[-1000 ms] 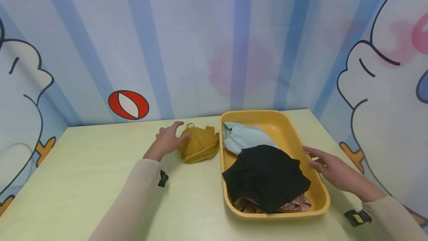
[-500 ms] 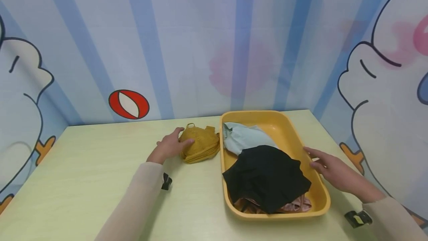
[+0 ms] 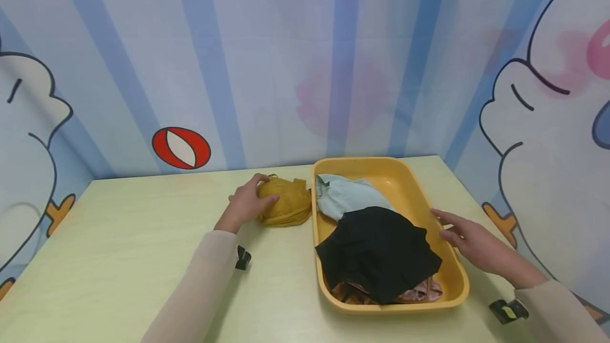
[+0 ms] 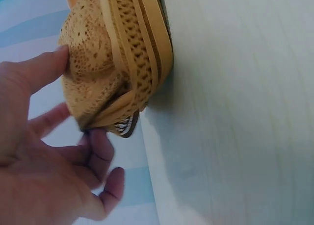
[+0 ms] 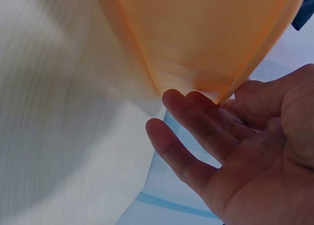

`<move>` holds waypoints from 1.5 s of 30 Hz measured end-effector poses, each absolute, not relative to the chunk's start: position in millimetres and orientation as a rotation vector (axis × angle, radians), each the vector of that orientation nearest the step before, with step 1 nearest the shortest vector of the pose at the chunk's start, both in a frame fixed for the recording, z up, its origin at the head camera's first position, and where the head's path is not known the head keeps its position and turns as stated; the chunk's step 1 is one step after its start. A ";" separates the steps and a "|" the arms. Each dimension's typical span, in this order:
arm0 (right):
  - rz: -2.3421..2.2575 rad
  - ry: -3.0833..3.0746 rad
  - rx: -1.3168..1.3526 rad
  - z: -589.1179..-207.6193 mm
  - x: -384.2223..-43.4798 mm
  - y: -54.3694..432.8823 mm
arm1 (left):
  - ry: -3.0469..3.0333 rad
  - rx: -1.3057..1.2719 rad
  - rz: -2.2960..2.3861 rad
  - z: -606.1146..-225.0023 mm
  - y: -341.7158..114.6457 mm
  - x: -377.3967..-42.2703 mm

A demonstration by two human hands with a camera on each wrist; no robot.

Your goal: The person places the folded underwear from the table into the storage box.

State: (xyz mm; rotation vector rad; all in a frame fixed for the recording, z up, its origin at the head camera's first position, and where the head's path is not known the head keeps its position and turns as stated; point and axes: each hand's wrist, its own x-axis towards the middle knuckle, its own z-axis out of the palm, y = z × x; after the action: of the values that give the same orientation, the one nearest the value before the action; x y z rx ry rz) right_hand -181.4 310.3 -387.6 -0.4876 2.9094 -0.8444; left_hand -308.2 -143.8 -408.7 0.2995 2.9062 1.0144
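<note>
A mustard-yellow lace bra (image 3: 286, 201) lies folded on the table, just left of the yellow tray (image 3: 394, 308). My left hand (image 3: 246, 202) holds its left end. In the left wrist view the thumb presses the lace cup of the bra (image 4: 91, 43), while curled fingers (image 4: 100, 151) meet its lower edge. My right hand (image 3: 476, 240) rests at the tray's right rim. Seen from the right wrist, its fingers are fairly straight beside the outer wall of the tray (image 5: 196, 34).
Inside the tray lie a black garment (image 3: 381, 253), a pale blue-green cloth (image 3: 350, 195) and a pink satiny cloth (image 3: 421, 291). The pale table (image 3: 143, 258) ends at a striped, cartoon-printed backdrop (image 3: 267, 68) behind and at both sides.
My left hand has moved right onto the bra and closed its fingers on it. The bra's near edge has risen slightly. The right hand and tray stay put.
</note>
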 end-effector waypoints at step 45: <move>-0.838 2.903 -0.457 -389.2 -181.7 308.6 | 3.212 1.213 1.502 -336.5 -154.7 -270.6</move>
State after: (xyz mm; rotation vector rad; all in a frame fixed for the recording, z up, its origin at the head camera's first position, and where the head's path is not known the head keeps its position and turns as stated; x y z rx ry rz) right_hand -181.7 308.6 -389.2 -0.4571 2.9027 -0.8377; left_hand -270.6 -154.7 -336.5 1.2126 3.2124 1.5024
